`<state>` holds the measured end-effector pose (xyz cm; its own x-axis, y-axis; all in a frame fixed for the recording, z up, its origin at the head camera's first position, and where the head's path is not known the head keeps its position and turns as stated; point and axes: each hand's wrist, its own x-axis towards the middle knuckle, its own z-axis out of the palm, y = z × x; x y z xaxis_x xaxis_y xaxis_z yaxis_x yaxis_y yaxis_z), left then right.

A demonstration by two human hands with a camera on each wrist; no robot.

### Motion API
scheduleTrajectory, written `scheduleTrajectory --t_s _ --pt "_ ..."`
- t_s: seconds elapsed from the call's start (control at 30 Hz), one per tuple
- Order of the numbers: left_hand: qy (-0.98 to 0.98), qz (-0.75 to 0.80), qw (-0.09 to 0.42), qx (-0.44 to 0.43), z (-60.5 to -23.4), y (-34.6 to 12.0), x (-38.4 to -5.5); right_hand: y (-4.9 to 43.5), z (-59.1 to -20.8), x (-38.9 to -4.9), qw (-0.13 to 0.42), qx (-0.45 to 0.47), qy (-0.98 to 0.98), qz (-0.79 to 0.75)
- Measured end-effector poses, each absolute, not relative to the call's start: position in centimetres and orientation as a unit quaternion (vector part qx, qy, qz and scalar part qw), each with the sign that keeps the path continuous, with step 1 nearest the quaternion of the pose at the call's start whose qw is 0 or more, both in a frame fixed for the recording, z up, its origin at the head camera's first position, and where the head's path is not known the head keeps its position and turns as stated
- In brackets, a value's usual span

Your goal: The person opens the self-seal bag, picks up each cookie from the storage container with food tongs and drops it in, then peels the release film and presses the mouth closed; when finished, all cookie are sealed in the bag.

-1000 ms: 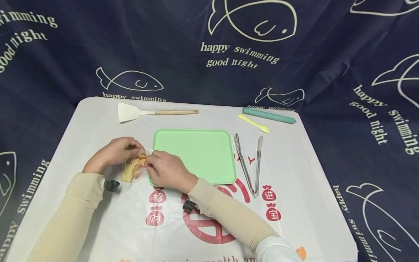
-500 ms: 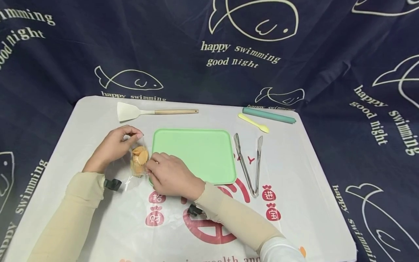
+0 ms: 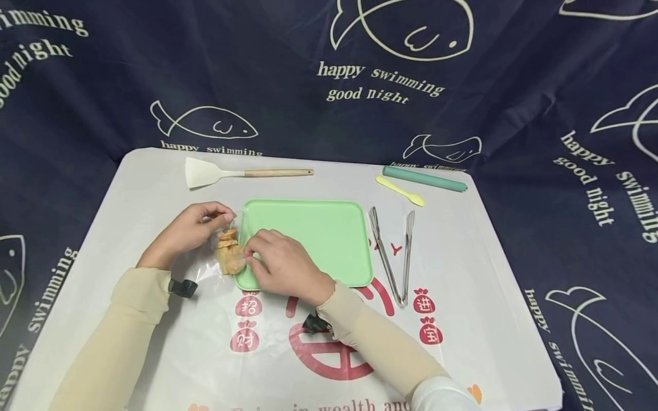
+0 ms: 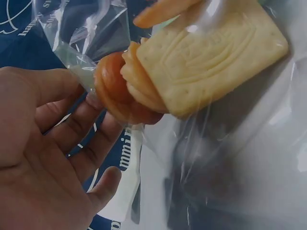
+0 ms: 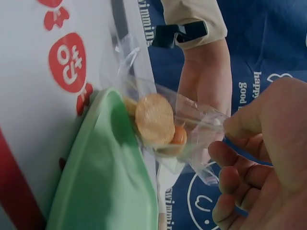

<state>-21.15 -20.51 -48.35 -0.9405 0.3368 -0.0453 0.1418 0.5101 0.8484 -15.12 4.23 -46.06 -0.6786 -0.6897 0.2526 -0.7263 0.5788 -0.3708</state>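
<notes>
Both hands hold a clear plastic bag point(image 5: 192, 112) of biscuits at the left end of the green tray point(image 3: 308, 240). My left hand point(image 3: 190, 228) pinches the bag's upper edge between thumb and fingers. On its other side, my right hand point(image 3: 285, 265) pinches the film with thumb and index finger. Inside, a rectangular embossed biscuit point(image 4: 211, 62) shows in the left wrist view, with rounder biscuits beside it. A round biscuit point(image 5: 154, 117) faces the right wrist camera. The bag slightly overlaps the tray's left rim in the head view.
Metal tongs point(image 3: 390, 257) lie spread right of the tray. Behind it are a white spatula point(image 3: 205, 173) with a wooden handle, a yellow spoon point(image 3: 401, 191) and a teal rolled item point(image 3: 424, 178). A dark patterned cloth point(image 3: 308, 125) hangs behind the table point(image 3: 493, 319).
The left hand rose away from me, then shifted right. The right hand also moved slightly right. The bag of biscuits turned and came closer to the tray.
</notes>
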Motion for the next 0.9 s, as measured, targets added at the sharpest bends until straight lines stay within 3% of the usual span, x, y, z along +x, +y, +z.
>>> scheduleTrajectory --t_s 0.5,0.9 --pt "0.865 0.468 0.108 0.145 -48.7 -19.5 -21.2 6.0 -46.4 -16.0 -0.039 0.343 -0.883 0.317" --pt "0.86 0.478 0.074 0.163 -48.5 -18.9 -20.9 3.6 -45.3 -18.8 0.029 0.279 -0.9 0.333"
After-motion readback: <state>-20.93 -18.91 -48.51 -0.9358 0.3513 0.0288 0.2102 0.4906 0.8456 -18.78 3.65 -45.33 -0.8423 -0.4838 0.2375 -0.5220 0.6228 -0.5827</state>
